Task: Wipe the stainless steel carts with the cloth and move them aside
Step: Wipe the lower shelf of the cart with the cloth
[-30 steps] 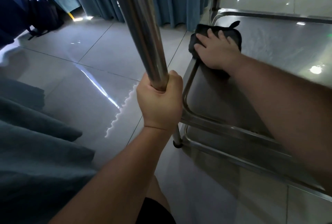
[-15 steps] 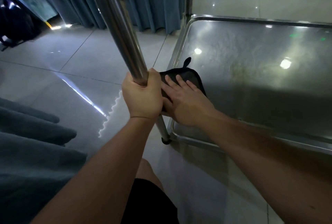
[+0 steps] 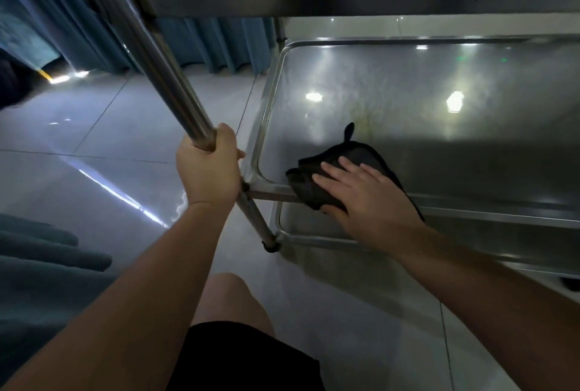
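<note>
At shelf's near edge [image 3: 339, 196], R hand [image 3: 370, 196] flat on cloth [image 3: 314, 183]; L hand [image 3: 208, 171] grips leg [image 3: 175, 92].

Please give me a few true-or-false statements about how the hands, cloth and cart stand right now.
1. The left hand grips the cart's upright post. True.
2. The right hand lies flat on the black cloth. True.
3. The cloth lies on the floor beside the cart. False: it rests at the near left corner of the middle shelf, draping over the rim.
4. The cloth is white. False: it is black.
5. Blue curtains hang behind the cart. True.
</note>
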Demonstrator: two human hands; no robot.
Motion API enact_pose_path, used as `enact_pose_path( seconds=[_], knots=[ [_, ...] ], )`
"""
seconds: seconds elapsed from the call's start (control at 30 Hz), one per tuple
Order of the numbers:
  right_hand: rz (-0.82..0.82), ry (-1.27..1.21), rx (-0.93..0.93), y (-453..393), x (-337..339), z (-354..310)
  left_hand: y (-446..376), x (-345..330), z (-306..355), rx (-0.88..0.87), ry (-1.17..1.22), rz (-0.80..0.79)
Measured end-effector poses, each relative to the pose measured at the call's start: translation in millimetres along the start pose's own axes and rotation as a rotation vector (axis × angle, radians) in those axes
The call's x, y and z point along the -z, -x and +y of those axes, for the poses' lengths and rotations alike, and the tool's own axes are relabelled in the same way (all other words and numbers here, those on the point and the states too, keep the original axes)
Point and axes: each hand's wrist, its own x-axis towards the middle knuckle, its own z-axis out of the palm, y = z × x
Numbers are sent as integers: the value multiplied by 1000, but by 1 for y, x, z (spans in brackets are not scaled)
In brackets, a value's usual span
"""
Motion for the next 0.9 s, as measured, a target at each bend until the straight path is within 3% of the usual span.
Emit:
enact_pose_path(
  seconds=[0.1, 0.23, 0.3, 0.4, 0.47, 0.53, 0.63, 0.9],
  knots=[
    [5, 8, -29, 17, 0, 21, 7, 2, -3, -14, -66, 13],
    [34, 34, -44, 35, 2, 39, 27, 21, -23, -34, -327, -93],
    [56, 52, -61, 46, 3, 48, 52, 25, -44, 56, -465, -76],
    [90, 83, -94, 65, 5, 65, 117, 15, -73, 224, -705, -303],
    [104, 107, -109, 77, 6, 78, 154, -3, -77, 90, -729, -533],
    [114, 105, -133, 88, 7, 93, 172, -27, -68, -184, -759, -676],
    [115, 88, -180, 105, 10, 113, 183, -74, -38, -572, -806, -683],
    [142, 80, -271, 164, 25, 182, 220, -153, 3, -747, -815, -767]
  ],
)
